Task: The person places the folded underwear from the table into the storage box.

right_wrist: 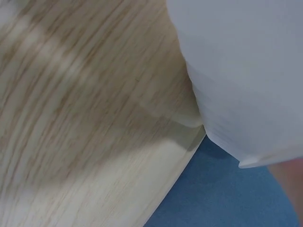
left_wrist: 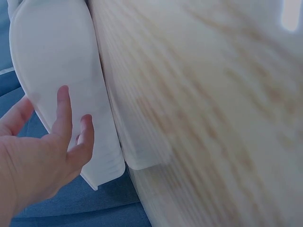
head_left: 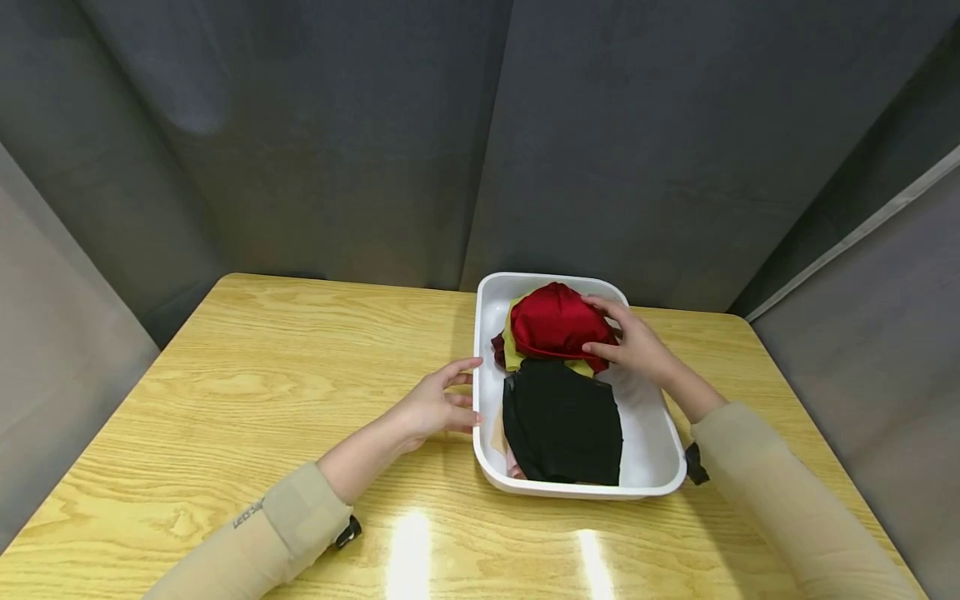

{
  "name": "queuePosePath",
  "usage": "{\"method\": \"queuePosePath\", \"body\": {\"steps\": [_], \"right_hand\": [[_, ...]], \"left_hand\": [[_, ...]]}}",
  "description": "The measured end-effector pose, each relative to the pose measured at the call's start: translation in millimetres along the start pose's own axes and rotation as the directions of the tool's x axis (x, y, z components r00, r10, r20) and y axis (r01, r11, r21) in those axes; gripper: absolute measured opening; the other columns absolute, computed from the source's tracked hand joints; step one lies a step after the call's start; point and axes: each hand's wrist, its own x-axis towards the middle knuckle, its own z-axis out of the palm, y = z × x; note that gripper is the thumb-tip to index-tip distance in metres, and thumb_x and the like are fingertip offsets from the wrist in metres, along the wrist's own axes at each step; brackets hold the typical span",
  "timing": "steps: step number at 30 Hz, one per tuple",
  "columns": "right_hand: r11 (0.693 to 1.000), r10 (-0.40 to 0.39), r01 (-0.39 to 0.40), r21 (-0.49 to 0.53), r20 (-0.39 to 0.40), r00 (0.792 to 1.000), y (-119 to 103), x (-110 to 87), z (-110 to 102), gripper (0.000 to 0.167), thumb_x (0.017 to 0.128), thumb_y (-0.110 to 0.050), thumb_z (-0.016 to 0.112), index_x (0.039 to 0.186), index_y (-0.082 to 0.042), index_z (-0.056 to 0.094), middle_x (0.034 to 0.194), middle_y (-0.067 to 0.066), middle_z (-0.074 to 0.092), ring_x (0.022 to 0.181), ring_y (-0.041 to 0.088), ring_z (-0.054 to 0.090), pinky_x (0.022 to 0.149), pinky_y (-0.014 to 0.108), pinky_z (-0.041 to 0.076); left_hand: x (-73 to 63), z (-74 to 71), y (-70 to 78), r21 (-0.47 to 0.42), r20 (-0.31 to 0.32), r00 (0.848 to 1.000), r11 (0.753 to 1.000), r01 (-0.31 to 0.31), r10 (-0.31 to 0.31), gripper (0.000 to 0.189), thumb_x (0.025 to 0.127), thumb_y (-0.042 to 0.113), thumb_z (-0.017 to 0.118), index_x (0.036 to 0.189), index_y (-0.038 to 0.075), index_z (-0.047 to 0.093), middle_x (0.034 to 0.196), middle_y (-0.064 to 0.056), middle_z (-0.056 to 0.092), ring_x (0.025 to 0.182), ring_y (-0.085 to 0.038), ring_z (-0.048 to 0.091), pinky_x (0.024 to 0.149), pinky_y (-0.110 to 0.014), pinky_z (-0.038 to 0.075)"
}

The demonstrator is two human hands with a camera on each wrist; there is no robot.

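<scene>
A white plastic bin (head_left: 651, 442) holds folded cloths. At its far end lies a bunched shiny red cloth (head_left: 558, 321) on top of a yellow cloth (head_left: 512, 350). A folded black cloth (head_left: 562, 425) covers the near end, with a bit of pink cloth (head_left: 514, 465) under its left side. My right hand (head_left: 643, 348) is at the right side of the red cloth, thumb and fingers spread against it. The left hand (head_left: 435, 407) is at the bin's left wall, fingers loosely extended; in the left wrist view its fingers stand before the white wall (left_wrist: 57, 52).
The bin stands on a light wooden table (head_left: 300, 358), near its back edge. A dark grey curtain (head_left: 337, 150) hangs right behind, with paler panels at both sides. In the right wrist view, the bin's outer wall (right_wrist: 246, 71) hides most of the hand.
</scene>
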Motion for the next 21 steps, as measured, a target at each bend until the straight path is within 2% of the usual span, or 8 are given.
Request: {"method": "queuePosePath", "body": {"steps": [4,11,17,21], "right_hand": [[1.000,0.010,-0.010,0.001,-0.001,1.000,-6,-3.2,-6,0.074,0.084,-0.010,0.071,0.146,-0.010,0.032,0.145,0.017,0.036,0.127,0.040,0.038,0.103,0.061,0.032],[1.000,0.027,-0.027,0.011,-0.033,0.999,-38,-12.5,-18,0.070,0.084,-0.003,0.068,0.144,-0.001,0.031,0.147,0.024,0.031,0.129,0.047,0.034,0.101,0.065,0.030],[1.000,0.004,-0.003,0.018,-0.047,0.999,-24,-11.8,-24,0.071,0.085,-0.009,0.070,0.146,-0.011,0.033,0.148,0.016,0.032,0.130,0.041,0.035,0.102,0.064,0.031],[1.000,0.005,-0.004,0.017,-0.069,0.998,-29,-16.3,-29,0.068,0.085,-0.011,0.070,0.144,-0.014,0.036,0.147,0.013,0.036,0.129,0.038,0.038,0.103,0.062,0.032]], "left_hand": [[-0.2,0.2,0.6,-0.007,0.001,1.000,1.000,0.002,-0.002,0.082,0.078,-0.018,0.062,0.145,0.018,0.034,0.140,-0.024,0.033,0.120,-0.043,0.048,0.075,-0.038,0.057],[-1.6,0.2,2.6,-0.002,-0.002,1.000,1.000,0.005,-0.005,0.082,0.078,-0.018,0.062,0.146,0.018,0.033,0.140,-0.024,0.033,0.120,-0.043,0.048,0.076,-0.037,0.057],[-0.5,-0.7,2.4,0.017,-0.011,1.000,1.000,0.009,-0.008,0.082,0.078,-0.016,0.063,0.146,0.019,0.034,0.140,-0.022,0.034,0.119,-0.042,0.049,0.075,-0.036,0.057],[0.9,0.3,2.3,0.040,-0.013,1.000,0.999,0.007,-0.007,0.081,0.078,-0.016,0.063,0.146,0.018,0.034,0.139,-0.024,0.034,0.117,-0.042,0.050,0.073,-0.036,0.058]]}}
